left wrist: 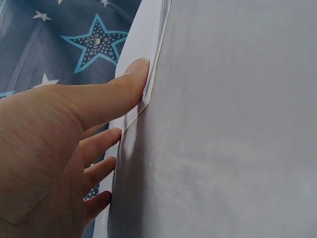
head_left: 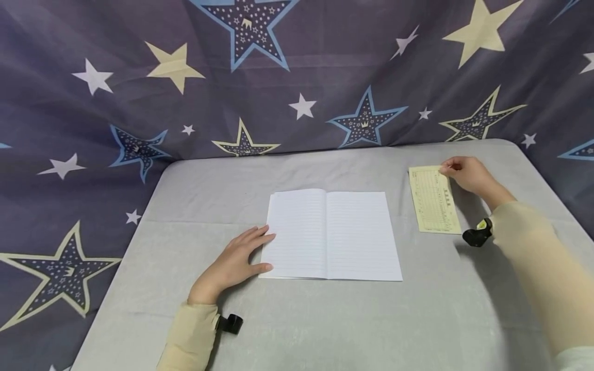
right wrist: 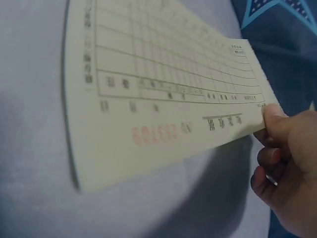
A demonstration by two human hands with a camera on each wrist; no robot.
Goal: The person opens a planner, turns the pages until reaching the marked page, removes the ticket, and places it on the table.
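Note:
An open notebook [head_left: 357, 237] with lined white pages lies in the middle of the table. My left hand [head_left: 234, 263] rests at its left edge, and in the left wrist view the thumb [left wrist: 116, 96] lies on the page corner while the other fingers are spread beside the edge. On the right, my right hand [head_left: 471, 175] pinches the top right corner of a yellow receipt slip [head_left: 433, 201] between thumb and fingers. The right wrist view shows the slip's printed table [right wrist: 163, 64] and a red number; its far side casts a shadow on the cloth.
A pale grey cloth covers the table [head_left: 325, 324]. Behind and beside it hangs a dark curtain [head_left: 278, 103] printed with stars. Each wrist carries a small black camera, one of them the left wrist camera [head_left: 230, 324].

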